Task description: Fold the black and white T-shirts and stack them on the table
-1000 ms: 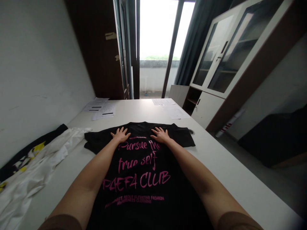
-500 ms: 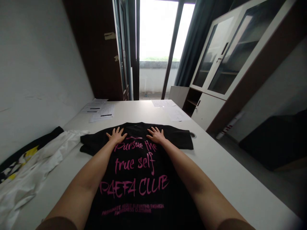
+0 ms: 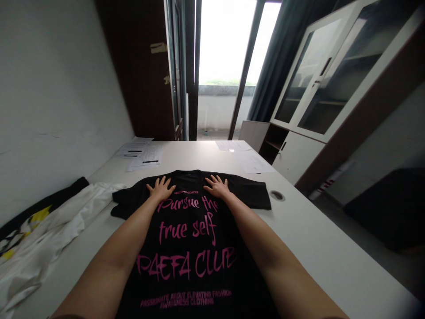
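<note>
lying print side up on a smooth white bench (image 3: pixel 315 248), the black, short-sleeved fabric t-shirt with pink lettering (image 3: pixel 187 239) sits directly under the fingers and runs from just beyond their tips back between the forearms; its lower hem is out of view. the fingers of the left hand (image 3: pixel 161 188) and of the right hand (image 3: pixel 217 186) are fanned out flat on the upper chest, pressing on the cloth with nothing pinched between them.

the t-shirt looks light, soft and limp, likely to crease or drag if only one side is pulled, and the smooth surface below probably lets it slide easily. it seems hard to harm, though the print may be a little stiffer than the plain cloth. the shoulder seams, just beyond and outward of the fingers, look like the surest places to hold; the collar (image 3: pixel 187 174), between and slightly past the fingertips, would likely stretch more.

well to the left of the left fingers, a crumpled white cloth (image 3: pixel 63 230) reaches close to the left sleeve (image 3: pixel 123 200). outward of the right fingers, past the flat right sleeve (image 3: pixel 254 194), is a round grey grommet (image 3: pixel 277 195).
</note>
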Available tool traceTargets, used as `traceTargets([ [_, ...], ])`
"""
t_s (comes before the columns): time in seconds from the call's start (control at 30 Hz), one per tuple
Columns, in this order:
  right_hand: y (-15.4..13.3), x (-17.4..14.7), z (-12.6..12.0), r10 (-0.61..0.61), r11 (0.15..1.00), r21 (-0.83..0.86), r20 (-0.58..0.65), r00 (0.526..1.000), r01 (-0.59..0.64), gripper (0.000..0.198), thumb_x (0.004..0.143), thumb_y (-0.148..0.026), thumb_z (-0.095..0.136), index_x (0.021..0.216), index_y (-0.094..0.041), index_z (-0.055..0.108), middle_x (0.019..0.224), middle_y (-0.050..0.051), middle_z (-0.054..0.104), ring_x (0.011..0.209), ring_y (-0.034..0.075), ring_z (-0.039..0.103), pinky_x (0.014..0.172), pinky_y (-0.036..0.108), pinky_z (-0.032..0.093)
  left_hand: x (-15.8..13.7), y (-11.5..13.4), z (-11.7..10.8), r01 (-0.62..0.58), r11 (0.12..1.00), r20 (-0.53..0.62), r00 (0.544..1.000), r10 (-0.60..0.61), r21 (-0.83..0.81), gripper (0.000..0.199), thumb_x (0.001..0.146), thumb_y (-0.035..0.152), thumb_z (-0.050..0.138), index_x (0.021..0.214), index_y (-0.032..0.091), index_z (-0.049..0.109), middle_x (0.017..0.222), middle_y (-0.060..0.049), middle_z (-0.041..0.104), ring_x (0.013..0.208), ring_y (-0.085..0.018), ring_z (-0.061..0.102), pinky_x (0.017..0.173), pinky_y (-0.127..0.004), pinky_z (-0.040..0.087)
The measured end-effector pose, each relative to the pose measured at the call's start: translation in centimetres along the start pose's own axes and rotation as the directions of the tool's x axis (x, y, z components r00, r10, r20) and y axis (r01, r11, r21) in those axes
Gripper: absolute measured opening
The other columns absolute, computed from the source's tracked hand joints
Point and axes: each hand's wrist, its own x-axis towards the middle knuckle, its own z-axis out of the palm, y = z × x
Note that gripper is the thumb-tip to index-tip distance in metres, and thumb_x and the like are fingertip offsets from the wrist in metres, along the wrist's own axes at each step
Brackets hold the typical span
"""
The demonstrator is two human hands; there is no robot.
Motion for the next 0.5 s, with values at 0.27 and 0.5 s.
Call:
traceTargets([
  [0.27, -0.8, 2.1, 0.0, -0.015, 1.0, -0.007, -0.005, 1.0, 0.015, 0.074, 0.098, -0.077, 0.028, 0.163, -0.042, 0.024, 0.173, 0.001, 0.008, 0.158, 0.035, 0.0, 0.119, 0.071, -0.001, 1.8, -1.0, -0.1, 0.018, 1.0, -0.007, 1.0, -0.018, -0.001, 0.075, 0.096, 0.074, 0.025, 0.162, 0.037, 0.031, 0.173, -0.005, 0.015, 0.156, -0.044, 0.009, 0.11, -0.085, 0.005],
  [0.5, -1.3, 1.8, -0.2, -0.009, 1.0, -0.021, -0.062, 0.998, 0.008, 0.071, 0.1, -0.073, 0.028, 0.162, -0.04, 0.028, 0.172, 0.002, 0.014, 0.158, 0.033, 0.005, 0.121, 0.066, 0.0, 1.7, -1.1, -0.6, 0.005, 1.0, -0.074, 0.997, -0.006, -0.01, 0.064, 0.1, 0.062, 0.031, 0.157, 0.034, 0.041, 0.17, -0.006, 0.025, 0.156, -0.039, 0.016, 0.116, -0.078, 0.011],
])
